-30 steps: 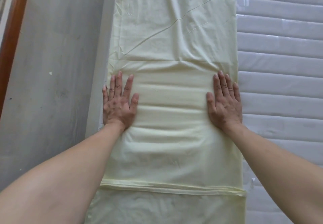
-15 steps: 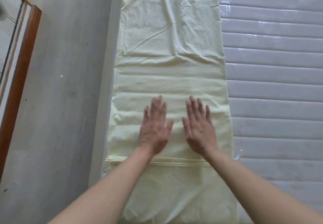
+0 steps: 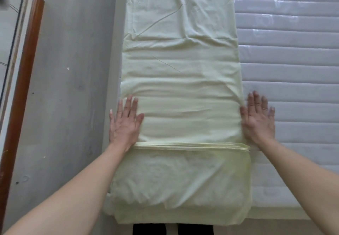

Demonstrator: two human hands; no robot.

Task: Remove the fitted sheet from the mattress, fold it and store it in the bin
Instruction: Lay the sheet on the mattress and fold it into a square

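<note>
Hands have been swept outward from the middle of the sheet (image 3: 180,91), where they lay side by side half a second ago: the left hand (image 3: 125,122) is now pressed flat on its left edge, the right hand (image 3: 258,120) mostly on the bare mattress (image 3: 289,60) just past its right edge. Fingers on both are held straight and slightly spread, gripping nothing. The sheet is laid as a long folded strip between the fingers, so a smoothing pass seems finished; further folding remains, and no bin is seen.
</note>
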